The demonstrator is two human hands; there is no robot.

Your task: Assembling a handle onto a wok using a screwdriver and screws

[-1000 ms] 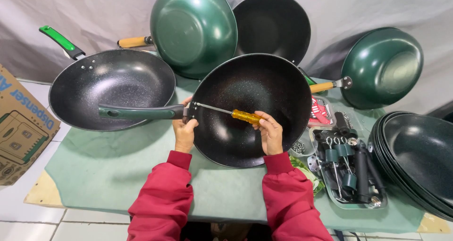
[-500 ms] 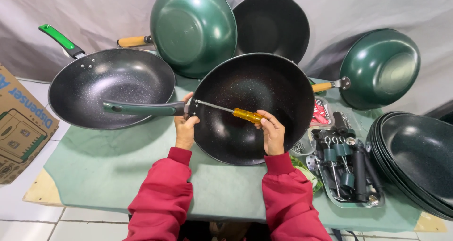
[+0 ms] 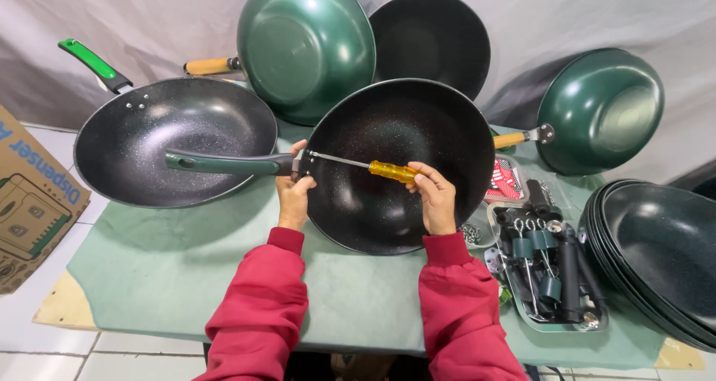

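A black speckled wok (image 3: 403, 165) stands tilted on the green table (image 3: 156, 276), its inside facing me. My left hand (image 3: 293, 194) grips the wok's rim where the dark green handle (image 3: 224, 162) joins it. My right hand (image 3: 432, 197) is closed on the amber grip of a screwdriver (image 3: 391, 171). The screwdriver's metal shaft runs left across the wok, its tip at the handle bracket (image 3: 300, 159).
A second black wok with a bright green handle (image 3: 175, 150) lies left. Green and black woks (image 3: 306, 45) lean on the cloth behind; another green one (image 3: 600, 112) sits right. A metal tray of handles and parts (image 3: 548, 265) and stacked woks (image 3: 656, 254) lie right; a cardboard box (image 3: 33, 198) left.
The wok and both hands stay almost where they were; the handle and screwdriver have shifted only slightly.
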